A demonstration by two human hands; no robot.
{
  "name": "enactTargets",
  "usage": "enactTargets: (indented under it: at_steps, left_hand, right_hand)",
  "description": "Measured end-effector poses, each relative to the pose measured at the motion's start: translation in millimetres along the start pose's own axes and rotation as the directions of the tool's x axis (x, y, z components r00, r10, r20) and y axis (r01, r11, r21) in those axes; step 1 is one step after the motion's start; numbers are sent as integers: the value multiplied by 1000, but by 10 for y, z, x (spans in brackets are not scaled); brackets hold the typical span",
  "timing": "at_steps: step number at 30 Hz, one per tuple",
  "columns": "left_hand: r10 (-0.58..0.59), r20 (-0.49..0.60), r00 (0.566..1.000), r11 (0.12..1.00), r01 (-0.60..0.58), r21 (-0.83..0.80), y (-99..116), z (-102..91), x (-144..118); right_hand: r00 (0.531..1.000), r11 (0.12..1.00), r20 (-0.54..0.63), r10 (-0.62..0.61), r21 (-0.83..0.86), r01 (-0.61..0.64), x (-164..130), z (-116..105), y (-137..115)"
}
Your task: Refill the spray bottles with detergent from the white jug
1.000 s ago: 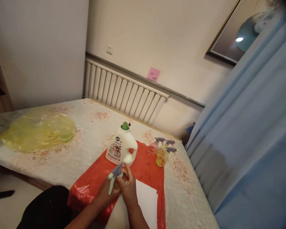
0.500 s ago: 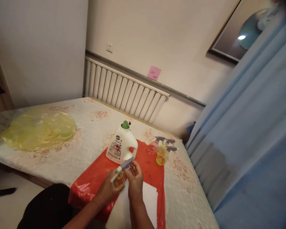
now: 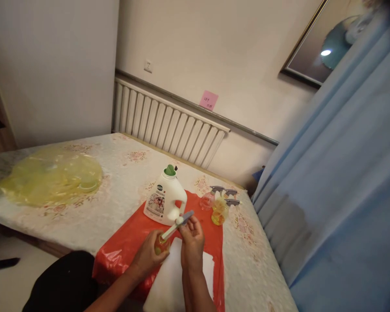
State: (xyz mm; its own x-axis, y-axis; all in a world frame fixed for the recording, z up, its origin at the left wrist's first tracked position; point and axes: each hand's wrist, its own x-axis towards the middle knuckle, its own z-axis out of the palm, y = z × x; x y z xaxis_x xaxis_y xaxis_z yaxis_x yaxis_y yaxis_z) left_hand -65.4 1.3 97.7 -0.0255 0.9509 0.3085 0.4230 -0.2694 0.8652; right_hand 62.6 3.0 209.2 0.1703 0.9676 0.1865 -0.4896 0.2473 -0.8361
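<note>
My left hand point(image 3: 149, 251) is closed around a small clear bottle point(image 3: 161, 246) with yellow, orange and green colours showing on it. My right hand point(image 3: 192, 236) grips a grey and white trigger spray head point(image 3: 184, 218) by its grey end. Its long pale part slants down to the top of the bottle; whether it is still joined there I cannot tell. Just behind my hands stands a white detergent jug point(image 3: 162, 199), its neck topped with green. Red plastic sheeting point(image 3: 123, 242) and a white cloth or paper point(image 3: 169, 277) lie beneath.
Several spray bottles, one pink point(image 3: 207, 200) and one yellow point(image 3: 219, 214) among them, stand right of the jug. A yellow plastic bag point(image 3: 52, 177) lies at the left on the flowered tablecloth point(image 3: 126, 173). A radiator point(image 3: 169, 121) runs behind, and a blue curtain point(image 3: 331, 186) hangs at the right.
My right hand has moved up and to the right, carrying the spray head with it. The bottle in my left hand has stayed nearly in place.
</note>
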Motion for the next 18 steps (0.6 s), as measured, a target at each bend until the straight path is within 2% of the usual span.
enactTargets:
  at_steps: [3,10,18]
  left_hand:
    - [-5,1,1000,1000,5,2,-11,-3,-14]
    - [-23,-6,1000,1000,23,2,-16,-8,-20]
    - [-25,-6,1000,1000,25,-8,22,-25,-24]
  right_hand:
    - [996,998,-91,12,67,-6,69,-98,34]
    - [987,995,-140,78,80,-67,147,-330,34]
    - [965,988,-239,113,131,-84,202,-446,47]
